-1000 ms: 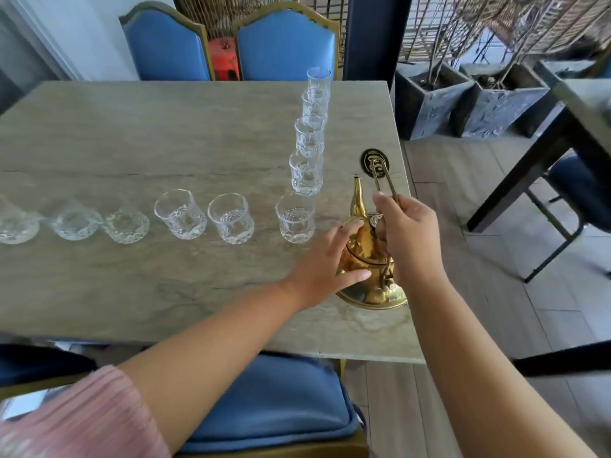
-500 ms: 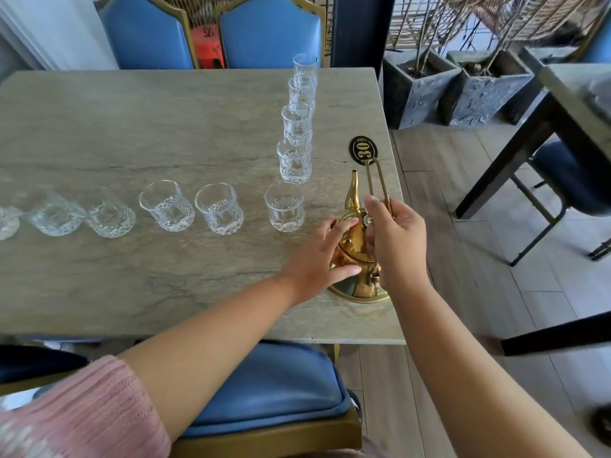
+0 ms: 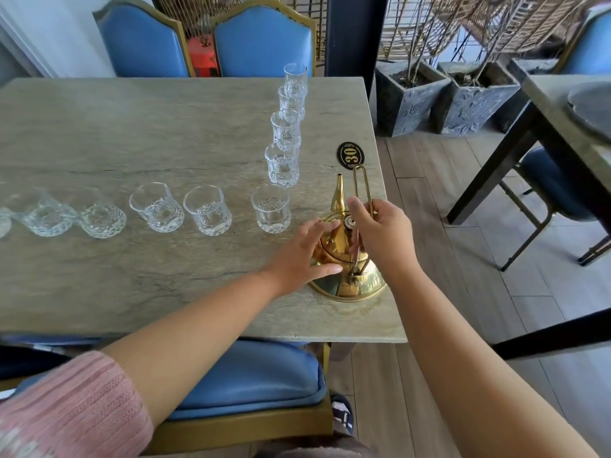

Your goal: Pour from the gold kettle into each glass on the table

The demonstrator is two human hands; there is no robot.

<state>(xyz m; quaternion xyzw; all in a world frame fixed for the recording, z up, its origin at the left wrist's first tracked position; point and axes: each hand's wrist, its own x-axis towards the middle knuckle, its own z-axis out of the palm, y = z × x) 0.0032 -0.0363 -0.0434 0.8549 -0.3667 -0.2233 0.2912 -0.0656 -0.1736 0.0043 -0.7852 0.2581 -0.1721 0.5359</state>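
The gold kettle (image 3: 344, 259) sits on the desk (image 3: 132, 133) near its right front corner, spout pointing away towards the glasses. It looks like polished metal, stiff and slick, and if full it will likely be weighty, so the tall wire handle (image 3: 361, 186) is the sensible place to lift from. The right hand (image 3: 383, 236) is closed around the lower part of that handle; the left hand (image 3: 305, 252) lies spread against the kettle's rounded side, steadying it rather than clamped on. The glasses are cut crystal, fragile and easy to tip with a careless spout. I count five in a column running away, the nearest glass (image 3: 271, 208) just beside the spout, and at least four more in a row to the left; the far-left edge is too blurred to be sure.
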